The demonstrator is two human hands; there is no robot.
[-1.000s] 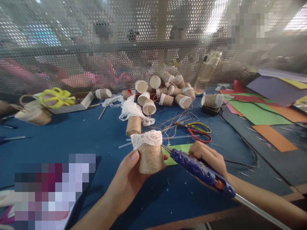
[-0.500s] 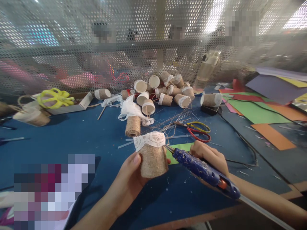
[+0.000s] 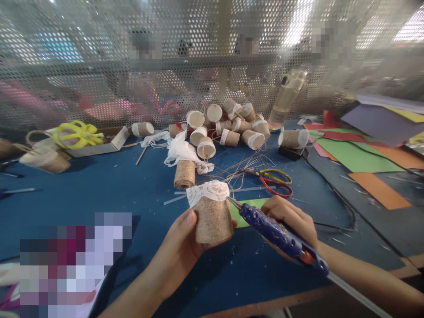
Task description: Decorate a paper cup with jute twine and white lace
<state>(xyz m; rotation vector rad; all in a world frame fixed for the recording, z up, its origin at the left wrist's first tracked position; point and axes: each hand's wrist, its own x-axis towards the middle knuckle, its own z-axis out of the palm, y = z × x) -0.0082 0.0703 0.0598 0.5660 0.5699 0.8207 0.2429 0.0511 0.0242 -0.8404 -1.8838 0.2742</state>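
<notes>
My left hand (image 3: 187, 236) is wrapped round a twine-covered cup (image 3: 213, 221), its thumb on the near left side. White lace trim (image 3: 208, 192) runs round the cup's upper edge. My right hand (image 3: 291, 218) grips a blue hot glue gun (image 3: 281, 238), with a clear glue stick (image 3: 361, 296) trailing from its back end. The metal nozzle (image 3: 234, 202) points at the lace's right edge; whether it touches, I cannot tell. Just behind the cup, a green paper piece (image 3: 248, 212) lies on the table. A twine spool (image 3: 184, 173) stands beyond it to the left.
Red-and-yellow scissors (image 3: 276, 181) lie past the glue gun, near loose twine strands. Several twine-wrapped cups (image 3: 229, 138) are heaped at the back beside white lace fabric (image 3: 180, 150). A bottle (image 3: 287, 98) leans against the mesh screen. A black cord (image 3: 331, 190) crosses among coloured papers (image 3: 347, 154) at right.
Hardly anything differs. The cup and both hands keep almost the same pose, with the nozzle still at the lace's right edge; the whole view has shifted slightly.
</notes>
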